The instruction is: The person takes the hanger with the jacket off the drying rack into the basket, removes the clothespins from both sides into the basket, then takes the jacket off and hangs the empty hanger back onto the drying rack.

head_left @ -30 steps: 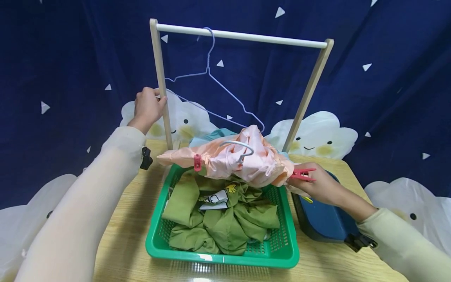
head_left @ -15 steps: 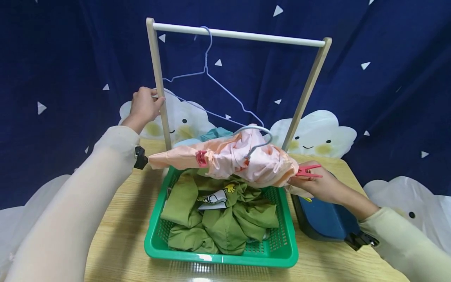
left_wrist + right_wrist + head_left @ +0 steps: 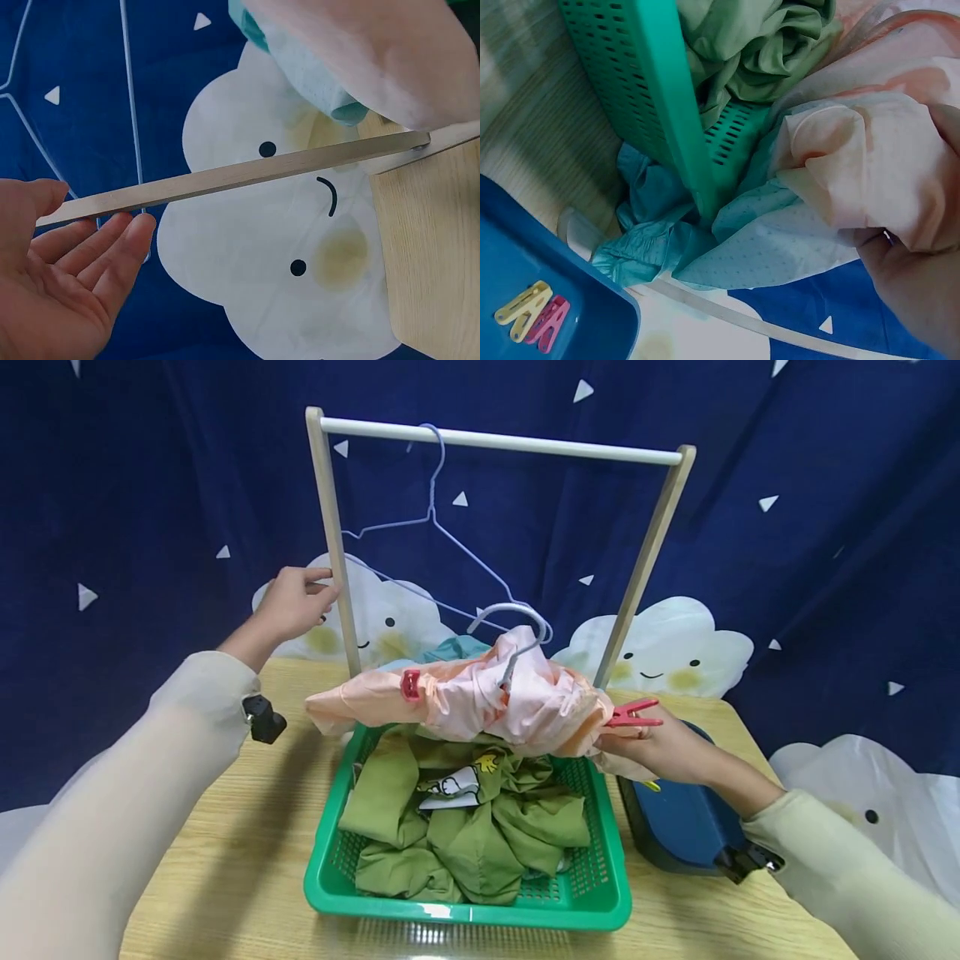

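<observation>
Over back of green basket, we hold pink garment bunched, fingers of right hand pinching its right end near red clip; hanger hook sticks up from it. Fingers of left hand spread loosely beside rack post; contact unclear. Risk, we judge: one-end grip lets left end sag onto counter, hook may snag purple hanger behind, knock could tip rack.
</observation>
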